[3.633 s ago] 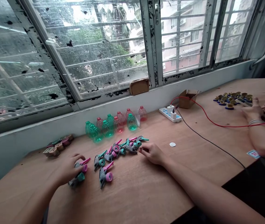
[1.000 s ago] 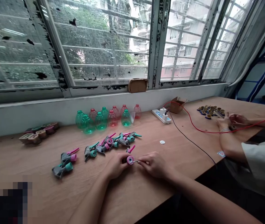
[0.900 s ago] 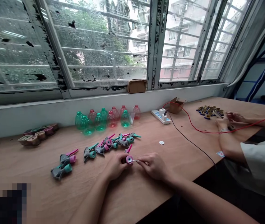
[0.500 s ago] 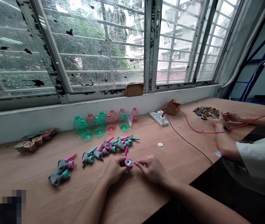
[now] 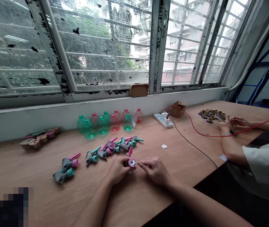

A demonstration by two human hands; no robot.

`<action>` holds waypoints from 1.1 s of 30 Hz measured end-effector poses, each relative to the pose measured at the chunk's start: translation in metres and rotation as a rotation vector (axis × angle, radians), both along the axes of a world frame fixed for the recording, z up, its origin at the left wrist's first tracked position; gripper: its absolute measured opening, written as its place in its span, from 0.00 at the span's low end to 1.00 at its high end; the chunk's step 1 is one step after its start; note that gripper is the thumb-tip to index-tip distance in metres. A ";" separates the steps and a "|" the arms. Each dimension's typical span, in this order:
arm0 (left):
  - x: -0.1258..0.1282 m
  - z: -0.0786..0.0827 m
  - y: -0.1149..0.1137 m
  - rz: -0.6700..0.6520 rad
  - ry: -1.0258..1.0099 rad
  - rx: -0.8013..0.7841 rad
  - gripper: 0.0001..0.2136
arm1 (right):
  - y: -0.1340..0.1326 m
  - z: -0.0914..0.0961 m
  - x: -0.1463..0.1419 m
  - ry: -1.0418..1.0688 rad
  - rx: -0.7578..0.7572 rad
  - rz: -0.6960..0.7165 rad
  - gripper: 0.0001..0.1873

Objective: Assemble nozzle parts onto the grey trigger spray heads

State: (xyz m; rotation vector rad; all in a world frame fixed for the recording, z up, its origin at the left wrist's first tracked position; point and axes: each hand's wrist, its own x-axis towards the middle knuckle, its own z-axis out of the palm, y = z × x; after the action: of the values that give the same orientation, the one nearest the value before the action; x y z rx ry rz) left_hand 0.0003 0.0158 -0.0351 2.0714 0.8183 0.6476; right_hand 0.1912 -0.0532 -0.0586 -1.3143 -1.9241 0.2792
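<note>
My left hand (image 5: 118, 170) is closed around a spray trigger head (image 5: 131, 162) with a pink collar, its open end turned toward me and a pink lever sticking up behind. Between thumb and fingertips, my right hand (image 5: 157, 171) pinches a thin, light-coloured rod (image 5: 137, 163). The rod's far end meets the rim or opening of the pink collar; I cannot tell how deep it goes. Just beyond my hands lies a row of grey spray trigger heads (image 5: 106, 151) with pink and teal parts. Two more trigger heads (image 5: 64, 175) lie to the left.
Green and red clear bottles (image 5: 103, 126) stand along the wall. Further back are a power strip (image 5: 163, 120), a small cardboard box (image 5: 178, 108) and a red cable (image 5: 205, 135). A white disc (image 5: 164, 146) lies right of centre. At the right, another person's hands (image 5: 229, 124) work near small parts.
The whole view has shifted slightly, so the scene sits a little further right. Both hands keep their holds, the rod still at the pink collar.
</note>
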 end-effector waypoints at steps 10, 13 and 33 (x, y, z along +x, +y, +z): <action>0.000 0.000 0.000 0.003 -0.013 -0.001 0.13 | -0.001 0.002 -0.002 -0.019 0.018 -0.007 0.21; 0.000 -0.001 0.000 -0.005 0.009 -0.020 0.14 | 0.000 0.002 -0.006 -0.022 -0.002 -0.002 0.20; 0.001 -0.003 0.001 0.005 0.085 0.042 0.09 | 0.008 0.005 0.025 0.224 -0.017 0.061 0.16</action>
State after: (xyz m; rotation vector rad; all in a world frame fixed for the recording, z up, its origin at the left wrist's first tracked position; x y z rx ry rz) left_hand 0.0016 0.0172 -0.0384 2.1472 0.8650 0.5875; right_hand 0.2166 -0.0450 -0.0537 -1.1827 -1.7771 0.4548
